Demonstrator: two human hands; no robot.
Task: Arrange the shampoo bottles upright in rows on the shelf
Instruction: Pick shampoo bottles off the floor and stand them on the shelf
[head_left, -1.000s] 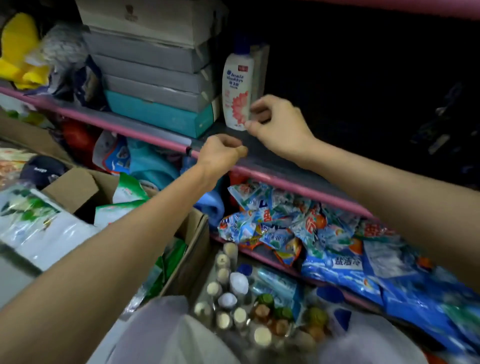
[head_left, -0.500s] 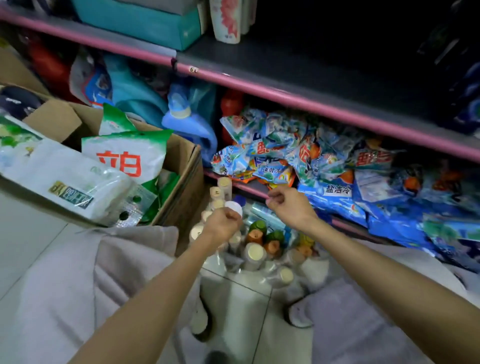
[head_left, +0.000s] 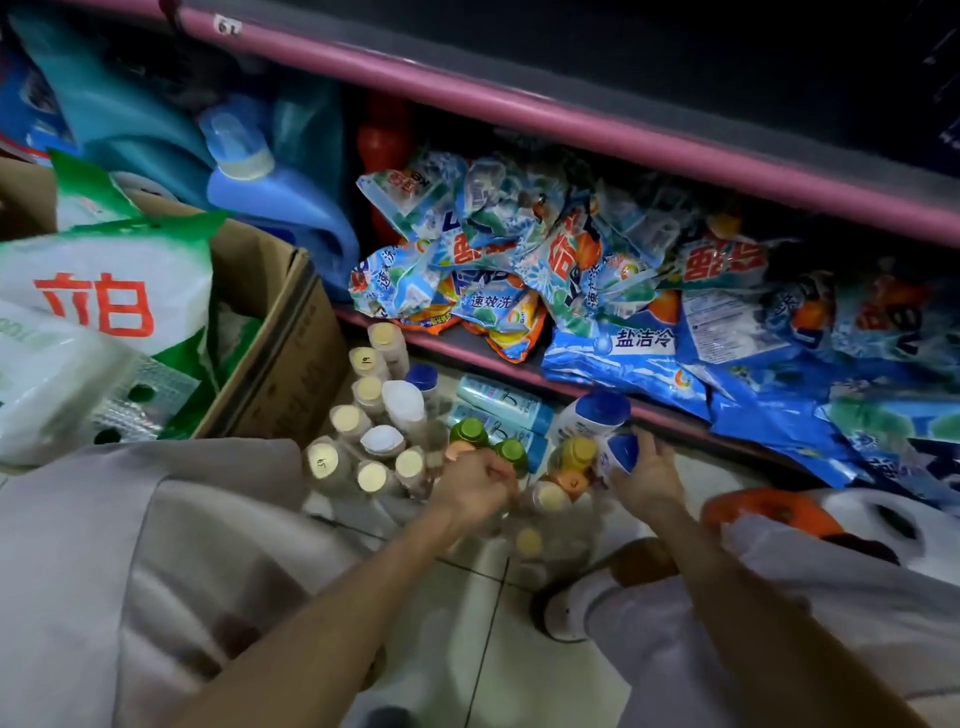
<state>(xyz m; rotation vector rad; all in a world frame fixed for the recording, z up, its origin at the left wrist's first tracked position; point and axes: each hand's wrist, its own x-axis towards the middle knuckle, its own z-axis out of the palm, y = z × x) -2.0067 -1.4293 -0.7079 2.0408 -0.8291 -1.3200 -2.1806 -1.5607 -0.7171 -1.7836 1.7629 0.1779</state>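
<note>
A cluster of small shampoo bottles stands on the tiled floor below the shelves: cream-capped ones (head_left: 371, 475), green-capped ones (head_left: 470, 430) and yellow and orange ones (head_left: 576, 451). My right hand (head_left: 647, 480) grips a white bottle with a blue cap (head_left: 621, 451). A second blue-capped white bottle (head_left: 597, 410) stands just behind it. My left hand (head_left: 472, 488) sits curled among the bottles beside the green caps; whether it holds anything is hidden. The pink-edged upper shelf (head_left: 519, 104) runs across the top, its dark surface partly in view.
Blue detergent bags (head_left: 519, 260) fill the lower shelf. A blue jug (head_left: 280, 197) stands left of them. A cardboard box (head_left: 280, 353) with a green-and-white bag (head_left: 104, 291) is on the left. Teal tubes (head_left: 498, 400) lie behind the bottles. My knees flank the cluster.
My view dropped from the upper shelf to the floor. Both hands left the shelf and came down to the bottle cluster; my right hand took hold of a blue-capped bottle.
</note>
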